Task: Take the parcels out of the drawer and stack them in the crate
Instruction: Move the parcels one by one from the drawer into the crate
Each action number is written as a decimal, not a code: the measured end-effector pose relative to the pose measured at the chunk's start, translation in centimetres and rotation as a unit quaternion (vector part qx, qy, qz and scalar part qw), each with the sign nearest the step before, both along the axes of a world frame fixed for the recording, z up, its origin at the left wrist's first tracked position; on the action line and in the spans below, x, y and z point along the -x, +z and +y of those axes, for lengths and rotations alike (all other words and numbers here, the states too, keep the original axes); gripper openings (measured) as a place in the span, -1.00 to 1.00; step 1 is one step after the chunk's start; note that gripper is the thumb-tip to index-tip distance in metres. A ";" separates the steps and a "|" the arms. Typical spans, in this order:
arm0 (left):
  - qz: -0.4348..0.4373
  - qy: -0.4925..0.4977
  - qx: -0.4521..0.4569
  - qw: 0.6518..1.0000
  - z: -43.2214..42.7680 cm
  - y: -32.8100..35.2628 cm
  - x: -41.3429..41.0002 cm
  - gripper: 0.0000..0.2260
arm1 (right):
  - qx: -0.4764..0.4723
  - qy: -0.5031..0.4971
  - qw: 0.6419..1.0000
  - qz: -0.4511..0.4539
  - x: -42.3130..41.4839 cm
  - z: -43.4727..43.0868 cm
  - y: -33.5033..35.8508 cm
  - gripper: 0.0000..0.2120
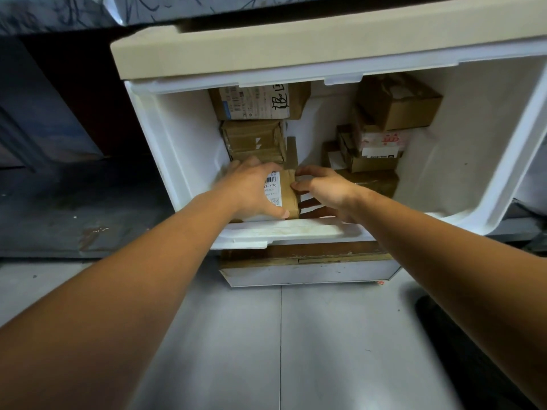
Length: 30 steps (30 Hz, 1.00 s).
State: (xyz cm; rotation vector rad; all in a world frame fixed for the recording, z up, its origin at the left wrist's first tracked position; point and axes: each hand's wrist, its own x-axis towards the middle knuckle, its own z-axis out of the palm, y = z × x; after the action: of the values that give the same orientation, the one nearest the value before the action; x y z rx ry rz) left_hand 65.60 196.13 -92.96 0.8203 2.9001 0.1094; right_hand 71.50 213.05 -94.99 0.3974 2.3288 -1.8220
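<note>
Head view. Item: drawer (296, 231), white plastic, pulled open from a cream-topped cabinet (266, 51) and seen from above. At the drawer's front, left of middle: labelled parcel (286, 192), a small brown box with a white barcode label on top, lying close against the drawer's front wall. Left hand (251, 187): palm and spread fingers laid over the parcel's top and left side, thumb hooked round its near edge, so it has a hold. Right hand (322, 187): fingers curled in against the parcel's right edge and apparently clasping it, though how far they reach beneath cannot be told. Other contents: taped box (251, 140) just behind the labelled parcel. Handwritten box (257, 103) at the drawer's back left. Stack of boxes (384, 128) at the drawer's back right. Flat dark parcel (376, 183) at the drawer's front right, just beside the right hand. Crate: not in view. Handling note, as a judgement: the step is the lift-out, seemingly not yet begun. Press evenly from both sides and raise the parcel straight up past the drawer's front wall. Keep it level so the neighbours behind are not dragged, and keep the label upward for tidy stacking.
</note>
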 end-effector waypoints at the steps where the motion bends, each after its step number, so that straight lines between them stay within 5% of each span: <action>1: 0.002 0.000 -0.002 1.000 0.0 0.2 -0.1 -0.11 | 0.005 -0.003 1.000 0.003 -0.1 0.0 0.1 -0.83; 17: 0.112 -0.010 -0.073 0.991 1.1 5.2 -6.1 -0.12 | 0.064 -0.045 0.993 0.093 -5.3 0.6 5.6 -0.71; 30: 0.087 -0.013 -0.158 0.984 -0.7 10.2 -14.1 -0.14 | -0.011 -0.042 0.990 0.134 -13.9 -0.1 11.0 -0.71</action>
State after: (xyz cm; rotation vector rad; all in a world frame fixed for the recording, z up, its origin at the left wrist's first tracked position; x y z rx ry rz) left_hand 79.72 195.46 -82.75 0.9596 3.0806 0.5328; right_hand 85.44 212.97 -84.04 0.2728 2.5426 -2.0014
